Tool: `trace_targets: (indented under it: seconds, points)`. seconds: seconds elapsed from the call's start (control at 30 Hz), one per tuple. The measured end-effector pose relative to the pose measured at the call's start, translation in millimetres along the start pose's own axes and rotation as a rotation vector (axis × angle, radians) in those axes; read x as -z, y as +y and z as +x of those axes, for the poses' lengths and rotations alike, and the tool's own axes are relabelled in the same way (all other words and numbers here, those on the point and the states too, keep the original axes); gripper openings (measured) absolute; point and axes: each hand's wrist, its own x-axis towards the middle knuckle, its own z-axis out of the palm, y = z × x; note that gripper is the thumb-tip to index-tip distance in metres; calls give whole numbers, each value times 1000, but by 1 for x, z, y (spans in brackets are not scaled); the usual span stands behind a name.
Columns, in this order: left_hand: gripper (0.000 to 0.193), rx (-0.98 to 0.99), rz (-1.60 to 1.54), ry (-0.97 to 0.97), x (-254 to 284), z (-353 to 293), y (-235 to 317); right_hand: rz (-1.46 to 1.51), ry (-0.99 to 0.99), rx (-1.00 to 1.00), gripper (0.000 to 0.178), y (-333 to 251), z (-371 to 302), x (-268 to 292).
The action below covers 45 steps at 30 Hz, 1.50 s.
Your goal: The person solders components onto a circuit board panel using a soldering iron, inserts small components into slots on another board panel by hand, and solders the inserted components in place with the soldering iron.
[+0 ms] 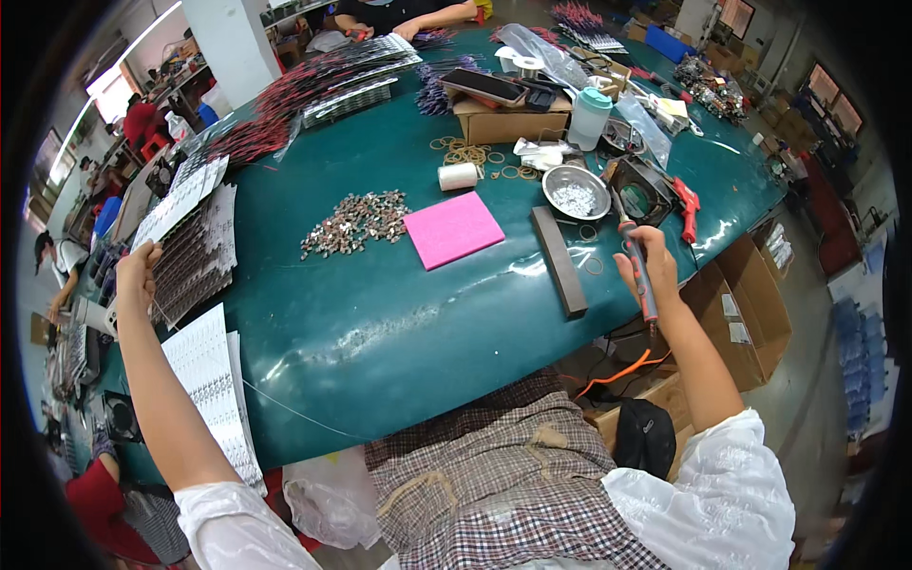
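My right hand (654, 263) is wrapped round a soldering iron (640, 275) with a grey and red handle, held above the table's right edge. Its tip points up and away, beside a black square fan-like unit (642, 190). At the far left, my left hand (136, 275) is closed at the edge of a stack of printed boards (195, 256); what its fingers pinch is too small to make out. A thin wire shows just below that hand. Between my hands lie a pink pad (454, 231), a heap of small metallic parts (356, 223) and a grey bar (559, 261).
A metal bowl (600, 211) of silvery bits, a red-handled tool (688, 211), rubber bands (465, 152) and a lidded cup (590, 119) stand on the green table (380, 351). Bundles of red wires (313, 90) lie farther back. Across the table a co-worker's hand (407, 29) shows.
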Motion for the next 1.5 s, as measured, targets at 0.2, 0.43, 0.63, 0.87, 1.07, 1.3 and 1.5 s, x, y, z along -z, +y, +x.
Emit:
trace_targets:
  seconds: [0.2, 0.43, 0.63, 0.87, 1.07, 1.3, 1.5]
  points:
    - [64, -368, 448, -123, 21, -200, 31, -135, -238, 298, 38, 9, 24, -10]
    - [43, -314, 1029, 24, 52, -336, -44, -250, -328, 342, 52, 37, 14, -13]
    - [74, -445, 1160, 263, 35, -383, -126, -268, -313, 369, 53, 44, 13, -15]
    - [49, -122, 1214, 241, 2, -346, -133, -271, -292, 340, 62, 31, 11, -3]
    - [30, -290, 1254, 281, 23, -354, -110, -214, -208, 267, 63, 20, 10, 14]
    - [21, -682, 983, 709, 55, -383, -35, -37, -37, 362, 53, -54, 26, 10]
    - [26, -713, 435, 675, 57, -419, -10, 443, -216, 221, 68, -166, 49, -10]
